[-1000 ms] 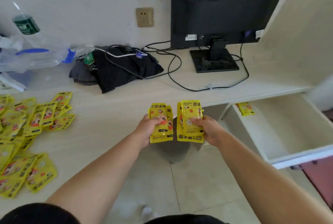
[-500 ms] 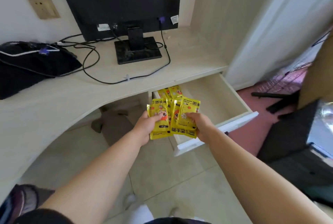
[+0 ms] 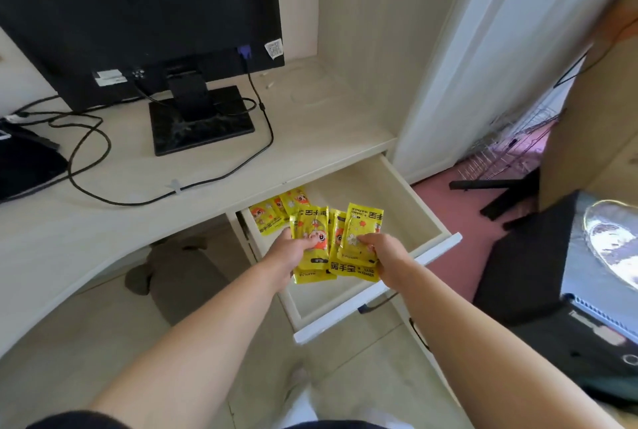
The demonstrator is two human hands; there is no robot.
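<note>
My left hand grips a small stack of yellow hand-warmer packets, thumb on the front. My right hand grips a second stack of the same yellow packets. Both stacks hover side by side above the open drawer under the desk. A few more yellow packets lie at the drawer's back left corner, partly hidden by the held ones.
The pale wooden desk carries a black monitor on its stand, trailing black cables and a black bag at the left edge. A cupboard side panel stands behind the drawer. Dark furniture sits at right on the pink floor.
I have turned right from the desk's packet pile toward the drawer. Both hands, still holding their packets, have moved over the open drawer.
</note>
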